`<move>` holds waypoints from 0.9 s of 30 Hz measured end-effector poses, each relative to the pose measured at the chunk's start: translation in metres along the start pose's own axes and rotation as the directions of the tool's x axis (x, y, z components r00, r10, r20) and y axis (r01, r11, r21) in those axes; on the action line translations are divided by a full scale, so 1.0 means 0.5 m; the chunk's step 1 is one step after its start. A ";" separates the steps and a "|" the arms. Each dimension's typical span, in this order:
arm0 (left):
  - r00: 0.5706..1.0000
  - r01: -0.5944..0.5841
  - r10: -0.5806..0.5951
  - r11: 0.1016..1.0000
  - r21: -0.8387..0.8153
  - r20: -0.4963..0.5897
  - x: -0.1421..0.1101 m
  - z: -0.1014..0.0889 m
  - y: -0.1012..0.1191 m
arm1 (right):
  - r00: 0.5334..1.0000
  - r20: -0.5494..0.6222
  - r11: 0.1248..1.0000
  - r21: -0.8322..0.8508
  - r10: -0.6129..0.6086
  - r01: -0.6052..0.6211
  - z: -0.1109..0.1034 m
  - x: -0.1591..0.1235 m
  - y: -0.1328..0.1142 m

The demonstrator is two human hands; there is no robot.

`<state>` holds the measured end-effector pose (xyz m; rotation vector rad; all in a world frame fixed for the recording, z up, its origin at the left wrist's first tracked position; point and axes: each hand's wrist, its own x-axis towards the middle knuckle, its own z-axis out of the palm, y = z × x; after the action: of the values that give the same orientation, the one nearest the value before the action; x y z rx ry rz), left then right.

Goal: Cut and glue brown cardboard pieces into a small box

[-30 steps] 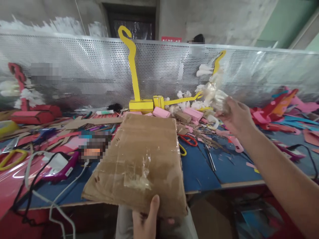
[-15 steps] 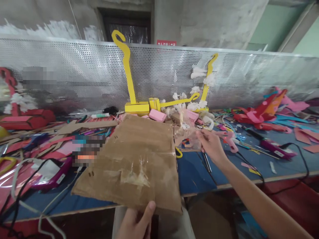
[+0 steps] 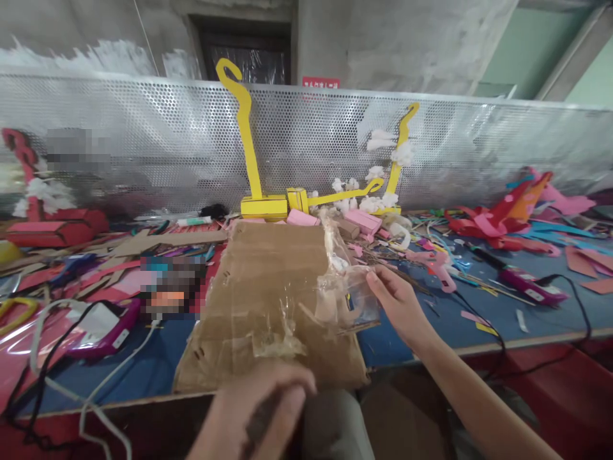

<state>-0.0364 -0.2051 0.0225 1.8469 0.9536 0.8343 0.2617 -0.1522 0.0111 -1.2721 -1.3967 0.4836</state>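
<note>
The right hand pinches a crumpled strip of clear plastic tape between thumb and fingertips, holding it at the right edge of a flat brown cardboard sheet. The tape runs up and away from the grip along that edge, with white fluff stuck to it. The cardboard lies to the left of the grip on the blue worktable, its near edge overhanging the table front; more wrinkled tape clings to its middle.

The left hand sits below and left of the grip, blurred and loosely curled at the cardboard's near edge. Whether it grasps the sheet I cannot tell.

Beyond the grip stand yellow hooked cardboard shapes against a perforated metal panel, with pink paper blocks at their foot. Right of the grip lies a pink glue gun; far left, a purple device with cables.
</note>
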 end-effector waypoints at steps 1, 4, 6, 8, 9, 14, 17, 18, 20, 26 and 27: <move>0.988 -0.041 0.053 0.995 0.091 -0.144 0.020 -0.021 0.023 | 1.000 0.016 1.000 0.012 -0.004 0.004 0.004 -0.005 -0.009; 0.970 -0.102 0.148 0.968 0.229 -0.193 0.101 -0.059 0.066 | 0.998 0.052 0.999 0.048 -0.026 0.023 0.014 -0.012 -0.041; 0.976 -0.202 0.212 0.967 0.156 -0.053 0.156 -0.064 0.074 | 0.997 0.065 0.995 0.092 -0.036 0.030 0.020 -0.012 -0.059; 0.972 -0.223 0.220 0.974 0.029 0.082 0.198 -0.061 0.071 | 0.997 0.069 0.989 0.142 -0.038 0.028 0.024 -0.009 -0.070; 0.969 -0.215 0.215 0.976 -0.020 0.117 0.213 -0.058 0.066 | 0.997 0.075 0.986 0.165 -0.035 0.022 0.025 -0.007 -0.072; 0.990 -0.116 0.127 0.977 -0.181 0.053 0.243 -0.063 0.023 | 0.985 0.170 0.953 0.295 0.022 -0.072 0.025 -0.003 -0.049; 0.987 -0.156 0.142 0.961 -0.230 -0.074 0.246 -0.089 -0.003 | 0.985 0.162 0.917 0.379 0.064 -0.122 0.015 0.000 -0.023; 0.981 -0.185 0.168 0.961 -0.205 -0.101 0.246 -0.100 -0.009 | 0.987 0.145 0.908 0.401 0.072 -0.125 0.012 0.001 -0.016; 0.966 -0.246 0.237 0.965 -0.087 -0.103 0.243 -0.114 -0.012 | 0.990 0.109 0.893 0.433 0.085 -0.124 0.011 0.005 -0.008; 0.922 -0.386 0.387 0.917 0.099 0.014 0.223 -0.086 0.014 | 0.973 0.182 0.975 0.198 -0.139 0.103 0.047 0.015 -0.051; 0.917 -0.399 0.396 0.913 0.089 0.045 0.220 -0.079 0.020 | 0.948 0.248 0.977 0.121 -0.198 0.173 0.053 0.018 -0.064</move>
<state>-0.0133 -0.0984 0.0652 2.1712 0.6141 1.0175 0.2271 -0.1453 0.0347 -1.0117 -1.6730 0.5959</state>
